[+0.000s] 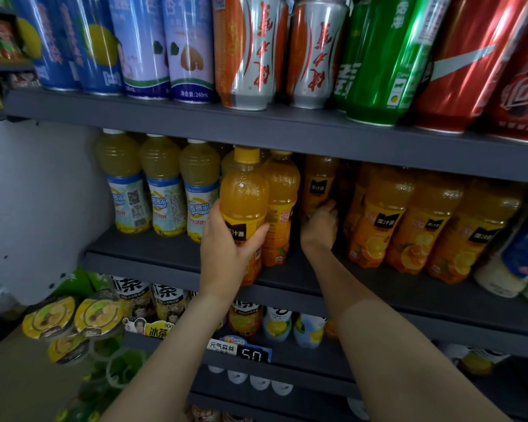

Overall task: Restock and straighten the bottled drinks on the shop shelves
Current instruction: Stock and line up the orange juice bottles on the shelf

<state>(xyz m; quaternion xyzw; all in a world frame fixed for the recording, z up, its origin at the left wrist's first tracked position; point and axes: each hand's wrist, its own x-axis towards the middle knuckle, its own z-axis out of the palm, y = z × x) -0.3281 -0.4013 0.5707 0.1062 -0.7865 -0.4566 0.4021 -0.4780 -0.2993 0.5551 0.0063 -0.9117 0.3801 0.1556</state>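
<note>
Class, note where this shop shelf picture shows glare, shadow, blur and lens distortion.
Head view: glare streaks the red cans; deep shadow hides the bottle the right hand reaches; wide-angle bending tilts the cans outward; edges are soft, while the orange bottle in the left hand stays sharp.

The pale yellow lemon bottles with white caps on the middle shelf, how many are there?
3 in the front row, side by side at the shelf's left end: left, middle, right. More may stand hidden behind them.
</note>
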